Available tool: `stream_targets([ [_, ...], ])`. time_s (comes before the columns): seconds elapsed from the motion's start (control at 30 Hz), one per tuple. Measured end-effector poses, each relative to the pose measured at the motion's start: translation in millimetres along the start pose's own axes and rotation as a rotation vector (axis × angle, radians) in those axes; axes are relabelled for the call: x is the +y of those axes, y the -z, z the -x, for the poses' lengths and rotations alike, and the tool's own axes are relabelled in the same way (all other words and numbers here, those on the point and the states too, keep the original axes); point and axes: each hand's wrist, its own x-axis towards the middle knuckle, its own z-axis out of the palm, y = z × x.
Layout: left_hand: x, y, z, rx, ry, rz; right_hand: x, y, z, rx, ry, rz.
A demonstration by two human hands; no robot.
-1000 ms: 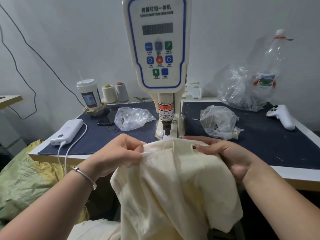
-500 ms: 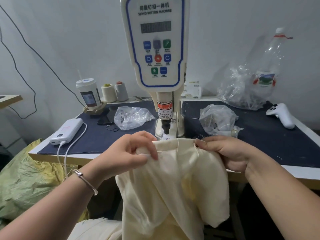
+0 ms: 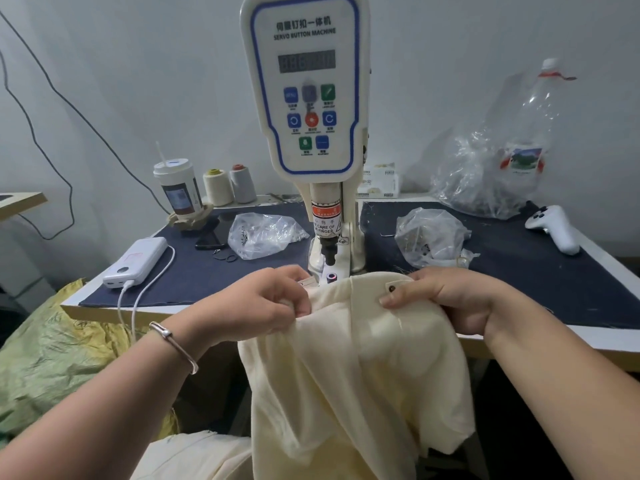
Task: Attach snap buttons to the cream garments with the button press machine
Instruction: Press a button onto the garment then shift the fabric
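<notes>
Both hands are up at the near edge of the table (image 3: pixel 194 306), right in front of the button machine (image 3: pixel 308 98). The left hand (image 3: pixel 256 303) has its fingers curled in, pinching the top edge of the cream garment (image 3: pixel 356 375). The right hand (image 3: pixel 450 299) grips the same edge further right, thumb just under a dark snap button (image 3: pixel 391 289) on it. The cloth hangs off the table toward the camera. Two plastic bags (image 3: pixel 263 233) sit either side of the machine.

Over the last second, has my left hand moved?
Yes: the left hand moved right, toward the button press machine, and grips the cream garment at its top edge, nearer the press.
</notes>
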Motion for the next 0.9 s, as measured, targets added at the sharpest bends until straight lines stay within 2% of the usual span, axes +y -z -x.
stream_targets([
  [0.07,-3.9,0.5,2.3,-0.043,0.059,0.125,0.5,0.6,-0.4,0.007,0.007,-0.066],
  [0.2,-9.4,-1.5,8.3,-0.070,0.071,0.229,5.3,-2.1,-1.4,0.017,0.010,-0.156],
  [0.37,-13.2,-11.4,9.5,-0.041,0.051,0.054,11.1,-6.1,-7.2,0.017,0.016,-0.234],
  [0.43,-16.8,-18.2,9.2,-0.011,0.082,0.062,11.0,-5.8,-9.3,0.034,0.023,-0.245],
  [0.6,-22.8,-12.6,11.9,-0.078,0.081,0.287,12.1,-4.8,-10.1,0.067,0.030,-0.269],
  [0.7,-28.4,-8.1,8.8,-0.008,0.143,0.430,12.8,-7.8,-11.6,0.082,0.050,-0.281],
  [0.9,-35.1,-11.6,-6.3,0.116,0.150,0.278,14.5,-12.7,-19.9,0.154,0.095,-0.312],
])
